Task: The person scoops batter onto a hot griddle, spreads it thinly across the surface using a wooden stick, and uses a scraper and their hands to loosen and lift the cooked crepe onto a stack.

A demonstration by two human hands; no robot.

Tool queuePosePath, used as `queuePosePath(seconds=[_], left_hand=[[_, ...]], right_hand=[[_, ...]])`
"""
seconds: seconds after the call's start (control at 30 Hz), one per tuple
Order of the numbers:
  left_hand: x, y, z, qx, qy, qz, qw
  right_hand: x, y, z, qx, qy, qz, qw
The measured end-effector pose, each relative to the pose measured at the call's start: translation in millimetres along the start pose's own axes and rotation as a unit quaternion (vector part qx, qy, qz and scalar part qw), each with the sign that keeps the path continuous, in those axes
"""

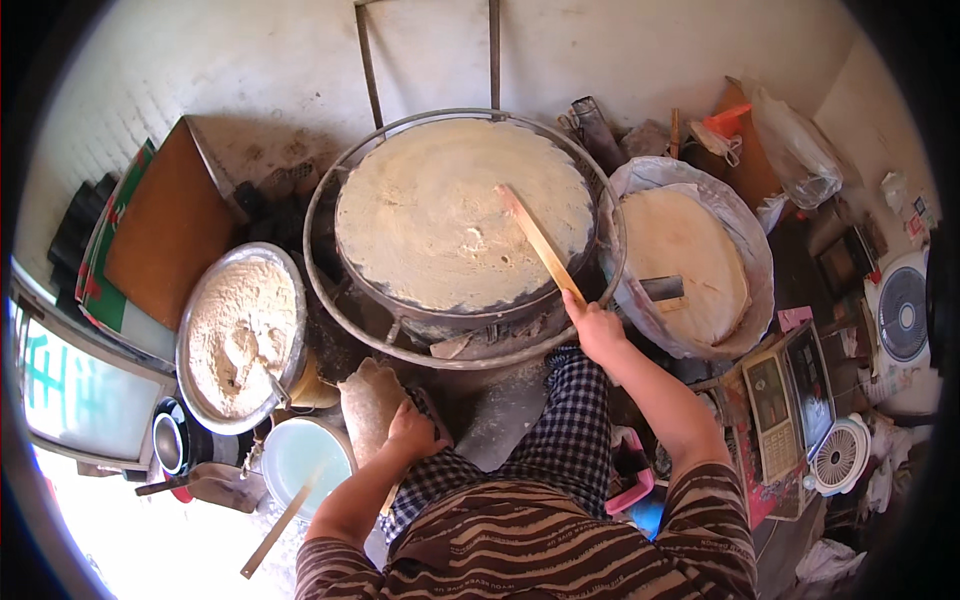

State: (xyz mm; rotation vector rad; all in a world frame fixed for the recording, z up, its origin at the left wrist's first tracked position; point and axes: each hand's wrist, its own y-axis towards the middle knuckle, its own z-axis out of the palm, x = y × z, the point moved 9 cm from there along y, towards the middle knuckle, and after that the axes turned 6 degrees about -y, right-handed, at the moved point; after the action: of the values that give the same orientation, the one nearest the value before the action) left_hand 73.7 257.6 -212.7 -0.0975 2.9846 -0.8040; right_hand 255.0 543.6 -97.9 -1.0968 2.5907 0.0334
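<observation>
A large round griddle (380,280) stands in front of me, its top covered by a thin layer of pale batter (430,200). My right hand (597,332) is closed round the near end of a flat wooden batter spreader (545,245). The spreader slants up and left over the batter, its far end near the middle of the layer. My left hand (414,432) lies by my left knee, fingers stretched out, against a worn brownish piece (368,405) whose kind I cannot make out.
A metal ring (318,290) surrounds the griddle. Left are a basin of batter or dough (240,315) and a bucket of cloudy liquid (300,460). Right, a plastic-lined basket (640,180) holds stacked flatbreads (685,240); nearer stand a scale (770,415) and small fan (840,455).
</observation>
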Motion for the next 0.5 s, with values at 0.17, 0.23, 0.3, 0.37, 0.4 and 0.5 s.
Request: queuePosePath(seconds=[0.17, 0.23, 0.3, 0.37, 0.4, 0.5], left_hand=[[-7, 8, 24, 0.043, -0.286, 0.037, 0.956], [-1, 12, 13, -0.035, -0.390, 0.039, 0.919], [10, 6, -4, -0.107, -0.486, 0.040, 0.866], [34, -15, -43, -0.267, -0.294, -0.004, 0.918], [38, -20, -46, -0.266, -0.294, -0.001, 0.918], [63, -43, -54, -0.319, -0.179, -0.129, 0.922]], right_hand=[[67, -19, -12, 0.042, 0.395, -0.055, 0.916], [90, -41, -13, 0.035, 0.348, -0.140, 0.926], [76, -50, -12, 0.068, 0.177, -0.123, 0.974], [38, -40, -4, 0.078, 0.009, -0.081, 0.994], [12, -30, 1, 0.075, -0.012, -0.034, 0.997], [-38, -12, 8, 0.065, 0.048, 0.065, 0.995]])
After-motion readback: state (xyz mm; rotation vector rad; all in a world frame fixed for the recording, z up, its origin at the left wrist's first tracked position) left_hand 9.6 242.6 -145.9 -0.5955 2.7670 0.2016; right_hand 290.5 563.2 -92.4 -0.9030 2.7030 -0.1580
